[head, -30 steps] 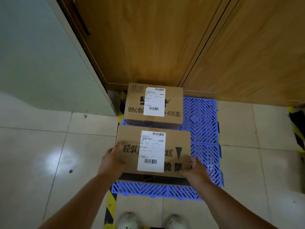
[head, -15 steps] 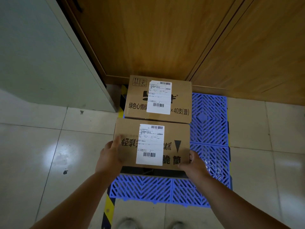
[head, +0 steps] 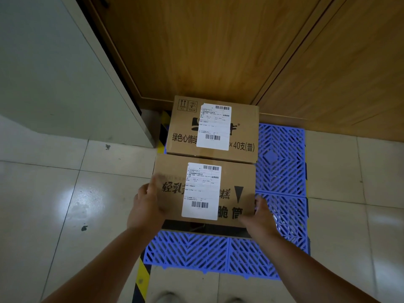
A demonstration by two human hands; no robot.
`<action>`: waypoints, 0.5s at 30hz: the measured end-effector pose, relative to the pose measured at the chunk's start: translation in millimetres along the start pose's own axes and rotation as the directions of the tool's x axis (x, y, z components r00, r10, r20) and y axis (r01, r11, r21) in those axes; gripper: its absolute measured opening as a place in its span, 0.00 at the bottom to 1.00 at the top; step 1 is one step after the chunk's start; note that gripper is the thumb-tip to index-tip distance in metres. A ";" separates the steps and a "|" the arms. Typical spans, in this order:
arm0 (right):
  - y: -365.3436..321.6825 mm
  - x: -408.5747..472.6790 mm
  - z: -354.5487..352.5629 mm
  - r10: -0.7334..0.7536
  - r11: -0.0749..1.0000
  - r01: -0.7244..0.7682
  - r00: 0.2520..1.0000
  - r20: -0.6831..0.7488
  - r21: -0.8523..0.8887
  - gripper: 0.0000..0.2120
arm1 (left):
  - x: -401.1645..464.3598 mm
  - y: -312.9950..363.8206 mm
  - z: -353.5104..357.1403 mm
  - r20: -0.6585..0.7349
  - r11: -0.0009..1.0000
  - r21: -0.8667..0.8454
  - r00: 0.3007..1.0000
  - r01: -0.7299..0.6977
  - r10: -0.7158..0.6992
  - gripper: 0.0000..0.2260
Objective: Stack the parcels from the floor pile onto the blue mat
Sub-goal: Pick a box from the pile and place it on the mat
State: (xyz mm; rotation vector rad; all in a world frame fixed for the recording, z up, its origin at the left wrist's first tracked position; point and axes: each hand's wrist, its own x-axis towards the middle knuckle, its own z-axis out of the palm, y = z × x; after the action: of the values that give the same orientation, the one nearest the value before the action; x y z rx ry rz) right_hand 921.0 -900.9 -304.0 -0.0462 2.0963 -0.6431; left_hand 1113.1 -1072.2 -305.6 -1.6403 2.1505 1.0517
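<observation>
Both hands (head: pixel 203 213) gripping near parcel (head: pixel 236 182), fingertips blurred, mat (head: pixel 282 160) partly covered.

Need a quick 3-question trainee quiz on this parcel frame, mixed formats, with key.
1. True or false: the near parcel has a white shipping label on top.
2. How many parcels sit on the blue mat? A) one B) two C) four
3. Fill in: the left hand and right hand hold the near parcel at its ___ corners.

Key: 1 true; 2 B; 3 near
</observation>
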 end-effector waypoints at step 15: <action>-76.2 76.5 0.6 -0.363 0.919 0.328 0.921 -0.142 -0.219 0.34 | 95.4 63.9 -21.6 -0.043 0.884 -0.453 0.988 0.112 -0.148 0.18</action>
State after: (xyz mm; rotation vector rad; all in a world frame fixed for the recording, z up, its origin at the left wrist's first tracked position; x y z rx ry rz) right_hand 861.2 -987.6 -327.9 -0.4964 2.3446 -0.6718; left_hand 1027.2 -1150.0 -320.3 -2.0179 1.8985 1.5549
